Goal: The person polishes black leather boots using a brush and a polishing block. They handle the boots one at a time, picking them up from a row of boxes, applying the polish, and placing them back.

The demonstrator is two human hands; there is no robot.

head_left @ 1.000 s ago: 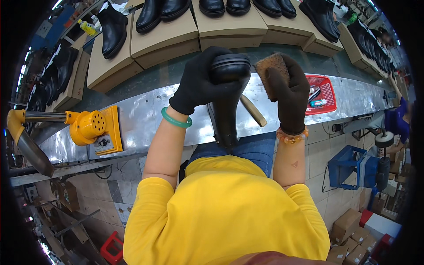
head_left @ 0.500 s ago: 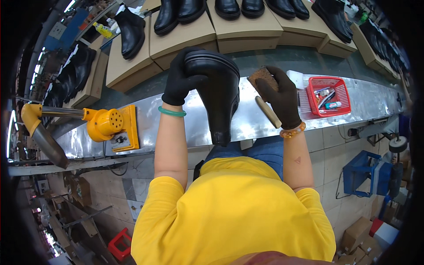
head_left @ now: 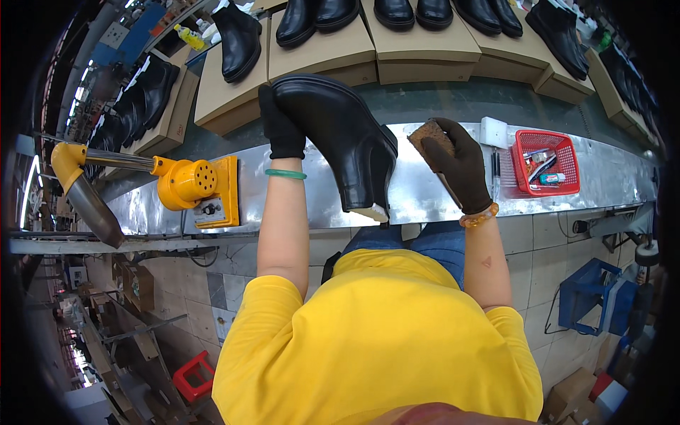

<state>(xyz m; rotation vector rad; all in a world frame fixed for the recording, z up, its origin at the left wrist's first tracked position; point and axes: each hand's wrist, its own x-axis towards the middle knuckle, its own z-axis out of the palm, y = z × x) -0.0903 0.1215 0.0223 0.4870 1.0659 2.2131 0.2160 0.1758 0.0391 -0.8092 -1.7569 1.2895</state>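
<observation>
A black leather ankle boot (head_left: 338,138) is held over the metal bench, toe away from me and its top opening toward me, with something white showing inside the opening. My left hand (head_left: 282,127), in a black glove, grips the boot by its toe end along the left side; its fingertips are hidden behind the boot. To the right of the boot, my right hand (head_left: 462,164), in a dark brown glove, is closed on a worn brown sponge (head_left: 429,146). The sponge and the boot are apart.
A yellow machine (head_left: 191,184) with a bent nozzle stands at left on the metal bench (head_left: 418,205). Right of my right hand are a white block (head_left: 494,132) and a red basket (head_left: 545,163) of small tubes. Cardboard boxes (head_left: 425,64) bearing black boots line the far side.
The boot has turned, so more of its side and the white inside its opening show. My right hand now mostly covers the tan stick on the bench. The whole view has shifted slightly.
</observation>
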